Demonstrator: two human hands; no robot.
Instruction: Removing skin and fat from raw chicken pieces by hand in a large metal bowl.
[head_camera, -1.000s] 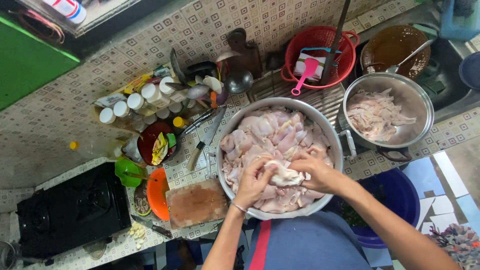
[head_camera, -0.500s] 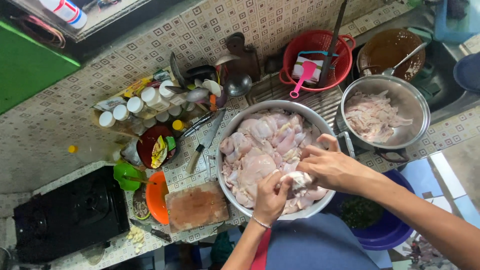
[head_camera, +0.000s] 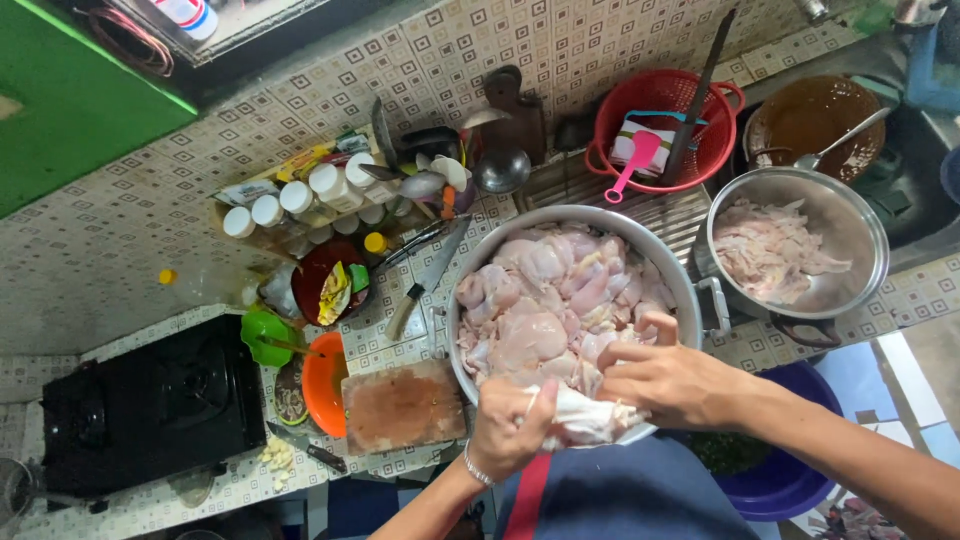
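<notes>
Head view: your left hand (head_camera: 510, 425) and right hand (head_camera: 672, 383) both clutch one chicken piece (head_camera: 590, 418), lying across lower centre between them.

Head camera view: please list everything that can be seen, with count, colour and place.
large bowl: one, silver, centre, full of pale raw chicken
chicken piece: one, pale, at near rim, in both hands
pot: one, silver, right, holds pale skins
colander: one, red, top
cutting board: one, brown, left of bowl
stove: one, black, far left
knife: one, silver blade, beside bowl
blue basin: one, lower right
left hand: gripping chicken piece
right hand: gripping chicken piece
</notes>
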